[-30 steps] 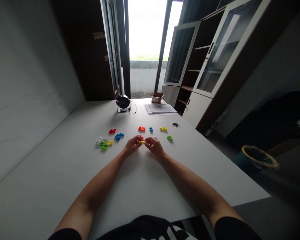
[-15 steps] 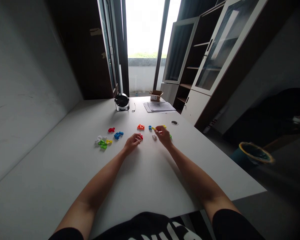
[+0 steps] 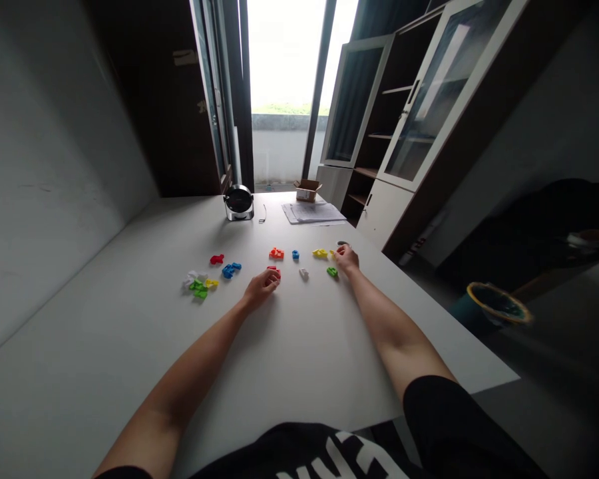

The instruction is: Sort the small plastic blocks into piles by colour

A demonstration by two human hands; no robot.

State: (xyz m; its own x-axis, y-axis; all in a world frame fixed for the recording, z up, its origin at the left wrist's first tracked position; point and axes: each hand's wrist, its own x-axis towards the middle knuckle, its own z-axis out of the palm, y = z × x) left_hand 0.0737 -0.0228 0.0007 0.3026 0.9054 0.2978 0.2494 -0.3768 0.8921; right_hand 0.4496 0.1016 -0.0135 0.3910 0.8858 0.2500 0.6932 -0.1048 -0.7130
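Observation:
My right hand (image 3: 348, 258) pinches a small yellow piece (image 3: 332, 253) just right of a yellow group (image 3: 320, 253) on the white table. Below it lies a green piece (image 3: 332, 272). My left hand (image 3: 262, 288) rests by a red piece (image 3: 275, 271), fingers curled and partly covering it; whether it grips the piece is unclear. Orange pieces (image 3: 276, 253), a blue piece (image 3: 295, 255) and a white piece (image 3: 304, 273) sit between the hands. Farther left are red (image 3: 217, 259), blue (image 3: 231, 270), yellow (image 3: 211, 283), green (image 3: 198, 289) and white pieces (image 3: 190, 279).
At the table's far side stand a round black-and-silver object (image 3: 239, 203), a small open cardboard box (image 3: 307, 190) and papers (image 3: 313, 212). A round hole cover (image 3: 342, 243) is just beyond my right hand. A bin (image 3: 499, 305) stands off the right edge.
My right hand has moved right with the yellow piece, away from the blue piece, uncovering the yellow group and the green piece. My left hand has stayed by the red piece.

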